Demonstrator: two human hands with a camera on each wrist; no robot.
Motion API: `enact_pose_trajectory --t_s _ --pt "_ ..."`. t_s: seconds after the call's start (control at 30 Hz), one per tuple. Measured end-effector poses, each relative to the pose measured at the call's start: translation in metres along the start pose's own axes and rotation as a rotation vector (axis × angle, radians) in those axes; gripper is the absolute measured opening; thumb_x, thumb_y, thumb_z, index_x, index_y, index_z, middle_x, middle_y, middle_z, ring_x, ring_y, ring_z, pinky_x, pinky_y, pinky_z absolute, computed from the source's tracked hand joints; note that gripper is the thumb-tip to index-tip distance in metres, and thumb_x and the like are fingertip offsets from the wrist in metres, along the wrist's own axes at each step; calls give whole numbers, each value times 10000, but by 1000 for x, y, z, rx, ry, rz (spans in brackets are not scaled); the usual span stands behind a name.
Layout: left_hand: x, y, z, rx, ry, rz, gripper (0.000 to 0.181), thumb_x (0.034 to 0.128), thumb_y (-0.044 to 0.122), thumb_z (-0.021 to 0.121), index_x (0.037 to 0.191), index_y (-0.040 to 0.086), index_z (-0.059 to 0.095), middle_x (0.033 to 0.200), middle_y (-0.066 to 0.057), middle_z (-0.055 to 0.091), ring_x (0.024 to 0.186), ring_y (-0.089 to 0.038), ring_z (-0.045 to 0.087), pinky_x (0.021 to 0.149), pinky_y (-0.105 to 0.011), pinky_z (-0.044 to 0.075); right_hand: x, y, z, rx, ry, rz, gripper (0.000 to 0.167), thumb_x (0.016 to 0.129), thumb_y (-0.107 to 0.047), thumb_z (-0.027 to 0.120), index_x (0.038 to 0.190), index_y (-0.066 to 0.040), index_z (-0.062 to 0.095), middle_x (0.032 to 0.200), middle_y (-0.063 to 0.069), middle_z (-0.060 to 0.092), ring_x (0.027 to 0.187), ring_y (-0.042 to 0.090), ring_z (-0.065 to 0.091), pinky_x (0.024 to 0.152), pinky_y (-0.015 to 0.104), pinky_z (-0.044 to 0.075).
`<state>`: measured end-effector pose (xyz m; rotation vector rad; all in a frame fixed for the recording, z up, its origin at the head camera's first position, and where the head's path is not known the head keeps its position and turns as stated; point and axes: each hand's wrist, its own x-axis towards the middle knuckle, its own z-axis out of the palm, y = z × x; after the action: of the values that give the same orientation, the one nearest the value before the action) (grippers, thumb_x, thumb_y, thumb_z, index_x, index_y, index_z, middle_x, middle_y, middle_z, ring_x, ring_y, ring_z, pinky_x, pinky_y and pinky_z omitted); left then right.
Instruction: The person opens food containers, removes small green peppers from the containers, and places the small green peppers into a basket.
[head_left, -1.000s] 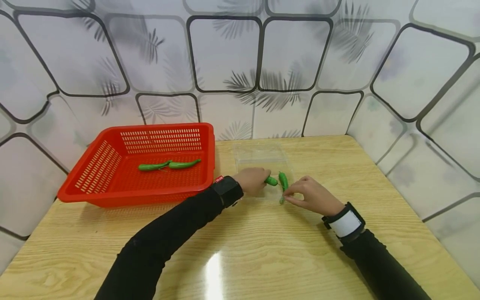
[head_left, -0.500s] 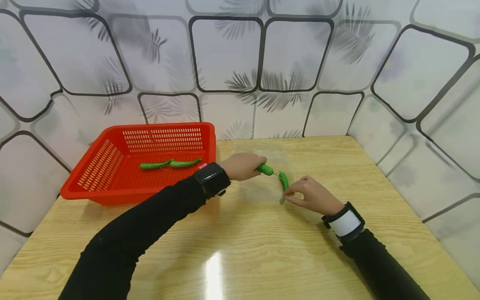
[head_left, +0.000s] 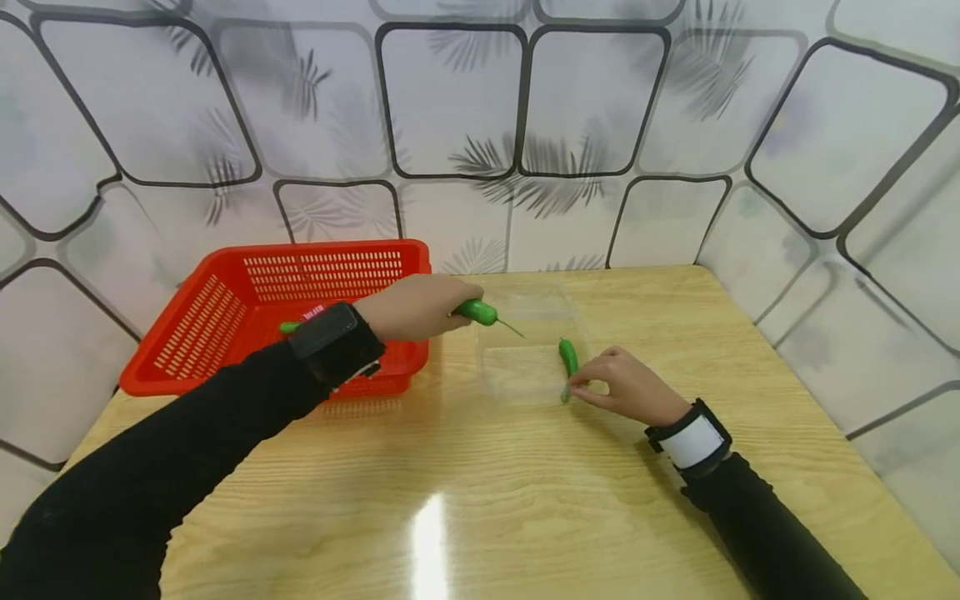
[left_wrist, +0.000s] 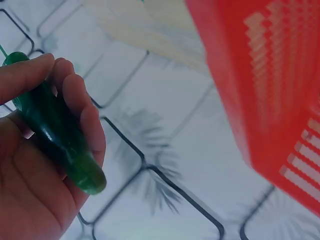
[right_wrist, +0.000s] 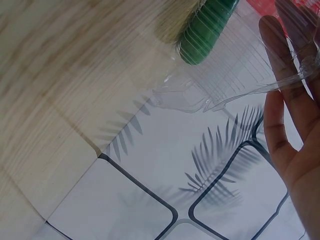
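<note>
My left hand grips a green pepper in the air beside the basket's right end. Its thin stem points right; in the left wrist view the pepper lies across the palm under the thumb. To the right, a clear plastic box stands on the table with another green pepper along its right side. My right hand pinches the box's right rim. The right wrist view shows fingers behind the transparent wall and the pepper through it.
A red slotted basket stands at the back left of the wooden table. One green pepper's end shows inside it; my left arm hides the rest. A patterned wall covering rises right behind the table.
My left hand has lifted the pepper out of the clear box area and carried it left, toward the red basket. My right hand has stayed at the box's rim.
</note>
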<state>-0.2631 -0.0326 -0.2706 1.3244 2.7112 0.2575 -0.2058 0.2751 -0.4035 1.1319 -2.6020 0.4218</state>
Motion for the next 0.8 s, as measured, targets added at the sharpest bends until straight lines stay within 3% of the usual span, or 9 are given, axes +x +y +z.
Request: enact_pose_trajectory --t_s 0.23,0.33,0.43,0.57,0.8 --pt "-19 -54 -21 -22 -9 -178 148 918 195 602 834 114 511 719 -3 400 705 -172 431 685 -307 355 0 0 -1 -11 -2 6 96 802 -177 732 888 -137 746 814 -60 726 705 49 637 748 358 450" --pt "-23 -82 -22 -9 -23 -241 159 912 188 610 817 101 517 721 -20 415 726 -191 446 715 -324 376 1 -1 -1 -14 -3 11 98 801 -178 733 888 -136 747 813 -57 727 705 55 639 746 357 447" --pt "-24 -107 -18 -20 -69 -270 96 898 171 626 909 83 589 796 -38 514 794 -208 491 806 -364 445 1 -1 -2 -17 -4 15 98 801 -181 733 888 -137 747 812 -57 727 703 56 639 744 355 447" --pt "-23 -132 -8 -51 -146 -268 223 879 162 650 1076 60 635 924 -66 612 878 -229 530 924 -445 460 1 -1 -2 -16 -6 22 100 802 -186 733 890 -140 746 814 -61 726 710 55 640 748 359 448" --pt "-19 -158 15 -68 -210 -186 152 857 102 659 981 15 650 839 -55 584 799 -212 509 830 -402 469 0 0 0 -13 -6 23 99 801 -189 736 889 -146 745 814 -62 724 717 62 646 749 365 452"
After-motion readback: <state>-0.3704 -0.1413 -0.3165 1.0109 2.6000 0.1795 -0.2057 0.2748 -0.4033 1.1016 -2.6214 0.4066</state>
